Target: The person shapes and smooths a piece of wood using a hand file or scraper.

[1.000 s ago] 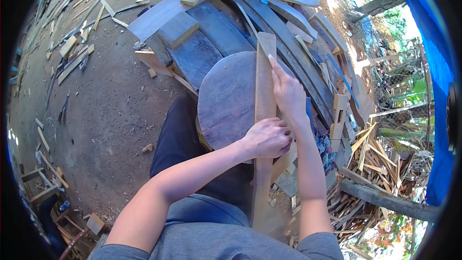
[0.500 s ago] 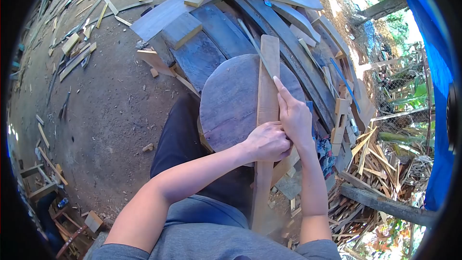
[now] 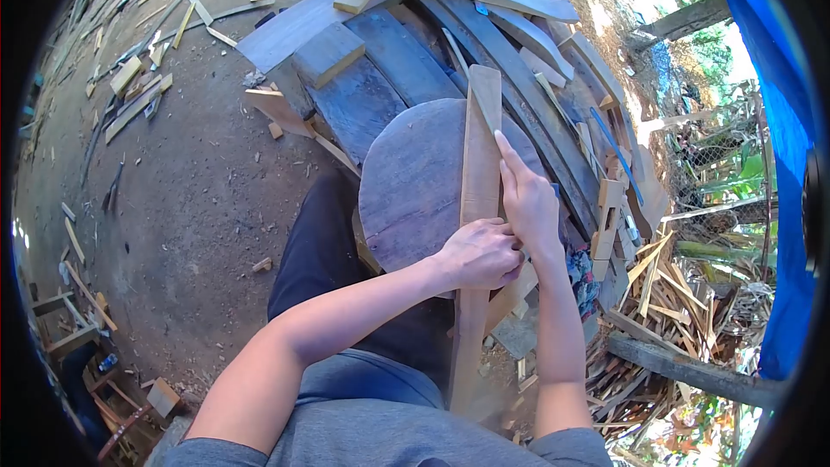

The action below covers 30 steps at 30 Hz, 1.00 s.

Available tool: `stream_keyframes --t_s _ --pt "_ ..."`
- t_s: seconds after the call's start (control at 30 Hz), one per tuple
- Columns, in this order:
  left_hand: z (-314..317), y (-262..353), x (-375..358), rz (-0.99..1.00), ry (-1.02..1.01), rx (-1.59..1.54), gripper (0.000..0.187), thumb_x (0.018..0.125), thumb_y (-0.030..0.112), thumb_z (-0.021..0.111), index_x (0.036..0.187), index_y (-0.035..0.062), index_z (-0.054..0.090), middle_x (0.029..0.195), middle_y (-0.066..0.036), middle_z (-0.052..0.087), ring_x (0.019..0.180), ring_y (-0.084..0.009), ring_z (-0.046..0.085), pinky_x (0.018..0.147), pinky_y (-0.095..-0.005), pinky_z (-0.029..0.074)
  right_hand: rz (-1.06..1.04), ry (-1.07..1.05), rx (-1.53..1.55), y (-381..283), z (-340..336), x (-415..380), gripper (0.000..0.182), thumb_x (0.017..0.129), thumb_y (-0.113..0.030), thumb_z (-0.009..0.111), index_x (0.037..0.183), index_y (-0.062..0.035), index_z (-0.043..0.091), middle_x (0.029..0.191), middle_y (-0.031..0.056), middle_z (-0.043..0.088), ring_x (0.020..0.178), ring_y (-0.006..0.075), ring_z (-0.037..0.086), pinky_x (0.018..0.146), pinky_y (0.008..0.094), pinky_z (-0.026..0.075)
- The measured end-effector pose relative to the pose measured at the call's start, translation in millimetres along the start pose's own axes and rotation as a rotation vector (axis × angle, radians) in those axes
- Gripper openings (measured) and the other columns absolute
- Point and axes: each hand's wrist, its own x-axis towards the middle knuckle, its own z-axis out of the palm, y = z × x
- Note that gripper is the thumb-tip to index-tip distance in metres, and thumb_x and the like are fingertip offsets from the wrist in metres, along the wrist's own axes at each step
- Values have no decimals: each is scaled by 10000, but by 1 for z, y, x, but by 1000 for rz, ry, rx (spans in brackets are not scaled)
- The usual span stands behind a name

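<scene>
Head view: on the left is a round wooden slab [image 3: 411, 182]. Next, the left hand [image 3: 480, 253] curls tight around a long board [image 3: 481, 164] lying across it. Then a thin rod [image 3: 456, 52] slants over the board, and the right hand [image 3: 530, 207] grips it, one finger stretched along it.

Daylight; strong glare at right (foliage [image 3: 705, 50] washed out); fisheye curvature, black corners.
</scene>
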Motion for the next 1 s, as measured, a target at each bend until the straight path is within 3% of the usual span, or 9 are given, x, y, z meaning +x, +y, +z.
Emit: stream_keyframes --t_s 0.13,0.3,0.43,0.5,0.53,0.6,0.73,0.8,1.0 --pt "-4 1 2 -1 -10 -14 162 796 228 681 685 110 668 758 -20 615 841 -194 628 777 -349 529 -57 96 22 10 8 18 398 1037 -281 486 1426 -319 561 848 259 694 796 469 680 692 568 541" --pt "-11 3 5 16 -32 22 159 796 218 677 676 113 669 740 -18 611 841 -194 627 777 -342 527 88 78 -104 -9 -2 79 417 1042 -251 476 1452 -291 535 1085 262 686 968 457 665 820 528 538" --pt "-9 4 3 7 -21 18 154 794 214 676 676 116 669 743 -18 611 847 -197 629 785 -338 529 -9 100 -16 4 9 50 425 1041 -256 477 1462 -294 522 1104 260 683 988 456 661 826 523 539" --pt "-6 3 2 -7 2 3 154 792 215 677 675 116 668 744 -18 612 849 -198 630 787 -338 529 -116 179 35 15 17 18 396 1036 -282 487 1423 -301 568 789 252 689 738 461 685 672 550 557" --pt "-3 2 1 -4 25 4 152 791 214 677 675 117 668 745 -18 612 851 -197 631 789 -337 530 -115 170 33 6 9 10 396 1036 -282 487 1423 -301 568 789 252 689 738 461 685 672 550 557" --pt "-3 1 1 -2 41 4 149 790 212 677 674 117 667 746 -19 613 854 -197 632 791 -337 531 144 -124 -21 -12 -12 -1 426 1041 -259 473 1461 -309 520 1072 262 689 974 449 668 806 523 542" --pt "-8 3 5 6 -37 11 145 788 206 677 671 121 666 740 -15 609 838 -190 624 786 -338 529 49 63 -41 3 7 55 419 1042 -265 472 1453 -322 527 1053 269 689 972 452 667 805 543 535" --pt "-9 3 4 20 -24 17 144 788 206 677 670 122 666 738 -13 607 832 -190 620 785 -339 528 -65 242 -84 9 15 87 417 1036 -288 486 1447 -336 536 799 252 696 762 455 692 702 558 557" --pt "-9 2 2 15 -30 18 143 786 211 680 676 119 670 745 -8 614 824 -189 617 786 -343 528 -96 199 -28 13 15 53 408 1038 -287 481 1439 -324 546 807 247 700 779 457 691 722 572 549"
